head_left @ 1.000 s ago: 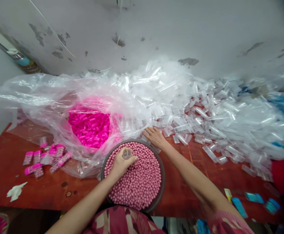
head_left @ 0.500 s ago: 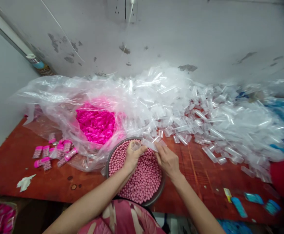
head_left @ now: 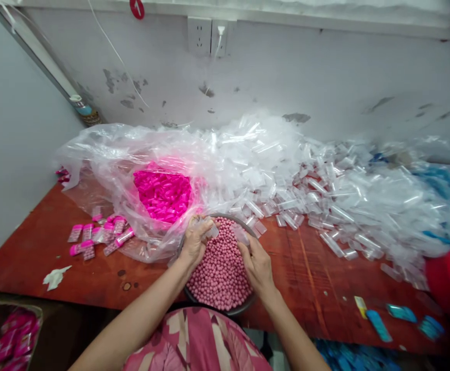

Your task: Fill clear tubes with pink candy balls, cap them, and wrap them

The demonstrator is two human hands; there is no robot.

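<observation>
A dark round basin [head_left: 244,308] full of pink beads [head_left: 221,273] stands at the table's front edge. Over its left rim, my left hand [head_left: 194,241] is closed on clear plastic tubes [head_left: 210,230]; how many it holds I cannot tell. My right hand [head_left: 256,260], above the basin's right side, pinches another clear tube [head_left: 241,235]. The two hands are apart, with beads showing between them. Behind the basin lies a large heap of loose clear tubes [head_left: 287,203]. Bright pink caps [head_left: 163,193] fill an open clear bag just left of it.
Small bead-filled tubes with pink caps [head_left: 109,232] lie on the red-brown table [head_left: 159,281] at left, near a white scrap [head_left: 56,278]. A box of pink packs [head_left: 12,340] is lower left. A red bucket [head_left: 447,275] and blue packs [head_left: 379,325] are at right.
My hands have drawn apart, the left moving left and the right lowering over the beads. Clear tubes remain in both. The camera view has shifted, showing more of the upper wall.
</observation>
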